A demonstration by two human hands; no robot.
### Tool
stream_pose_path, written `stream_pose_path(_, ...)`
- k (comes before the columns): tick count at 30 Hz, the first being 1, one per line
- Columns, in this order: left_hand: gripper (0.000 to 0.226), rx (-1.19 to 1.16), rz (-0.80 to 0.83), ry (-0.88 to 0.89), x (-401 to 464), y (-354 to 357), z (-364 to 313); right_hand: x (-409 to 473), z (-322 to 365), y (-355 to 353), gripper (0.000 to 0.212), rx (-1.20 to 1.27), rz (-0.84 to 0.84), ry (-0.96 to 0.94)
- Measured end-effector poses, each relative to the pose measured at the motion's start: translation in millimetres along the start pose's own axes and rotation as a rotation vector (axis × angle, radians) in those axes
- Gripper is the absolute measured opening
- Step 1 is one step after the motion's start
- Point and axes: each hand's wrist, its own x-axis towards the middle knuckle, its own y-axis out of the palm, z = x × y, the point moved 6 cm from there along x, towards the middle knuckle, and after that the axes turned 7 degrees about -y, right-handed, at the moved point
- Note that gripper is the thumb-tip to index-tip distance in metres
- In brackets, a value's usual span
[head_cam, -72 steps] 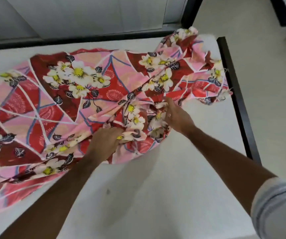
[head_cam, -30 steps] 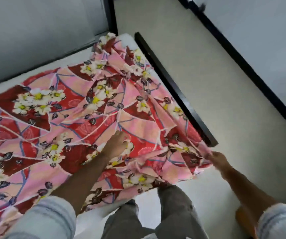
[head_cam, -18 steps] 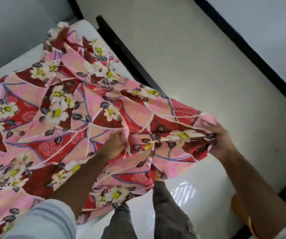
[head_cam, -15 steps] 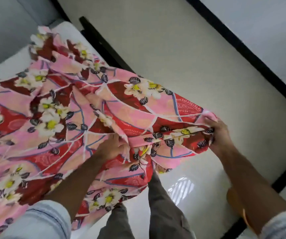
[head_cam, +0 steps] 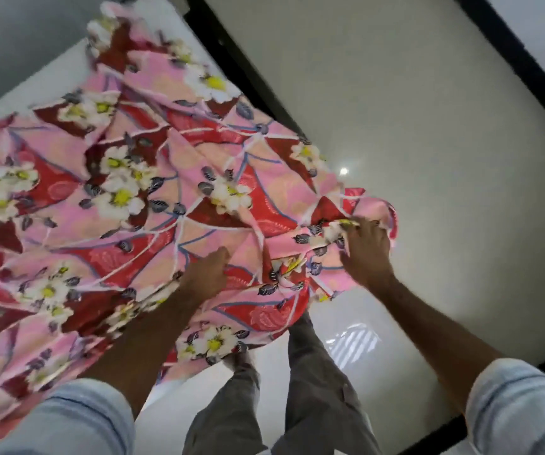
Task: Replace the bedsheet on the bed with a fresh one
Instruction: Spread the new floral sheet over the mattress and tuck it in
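A pink and red floral bedsheet [head_cam: 126, 205] is spread in loose folds over the white mattress [head_cam: 44, 77] and hangs off its near corner. My left hand [head_cam: 207, 274] grips a fold of the sheet near the bed's edge. To its right, my right hand [head_cam: 364, 249] holds the bunched corner of the sheet out over the floor, fingers curled into the cloth. The bed's corner is hidden under the fabric.
The bed's black frame rail [head_cam: 231, 67] runs up along the right side of the mattress. Pale glossy floor [head_cam: 412, 126] lies to the right, bordered by a black skirting strip [head_cam: 520, 57]. My legs in grey trousers [head_cam: 313, 389] stand at the bed's corner.
The sheet has been dragged from the far side across the mattress and past the near corner. My right hand carried its corner out over the floor; my left hand kept its grip on a fold.
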Motion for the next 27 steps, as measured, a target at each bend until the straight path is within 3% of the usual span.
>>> stream_pose_path(3, 0.035, 0.041, -0.014, -0.044, -41.3, 18.2, 50.1, -9.6, 103.9, 39.3, 0.043, 0.053, 0.173, -0.414)
stream_pose_path(7, 0.045, -0.140, -0.093, -0.190, -107.9, 45.7, 135.3, -23.5, 237.9, 58.2, 0.045, 0.009, 0.256, -0.751)
stream_pose_path(16, 0.034, -0.595, -0.211, -0.593, -263.1, 194.8, 335.2, -88.2, 484.5, 155.3, 0.032, -0.125, 0.436, -1.156)
stream_pose_path(18, 0.029, -0.822, -0.223, -0.652, -291.8, 243.2, 377.2, -122.1, 529.4, 199.5, 0.038, -0.228, 0.553, -1.122)
stream_pose_path(20, 0.030, -1.069, -0.277, -0.674, -313.3, 281.8, 417.3, -152.9, 565.8, 249.2, 0.066, -0.440, 0.658, -1.033)
stream_pose_path(23, 0.033, -1.347, -0.391, -0.644, -327.0, 319.8, 470.3, -180.0, 614.4, 297.2, 0.093, -0.608, 0.540, -0.945)
stream_pose_path(25, 0.032, -1.526, -0.468, -0.681, -335.0, 336.9, 497.8, -186.6, 638.4, 316.2, 0.084, -0.651, 0.387, -0.861)
stream_pose_path(27, 0.026, -1.680, -0.530, -0.677, -337.7, 345.5, 512.0, -179.7, 652.4, 328.9, 0.056, -0.590, 0.281, -0.838)
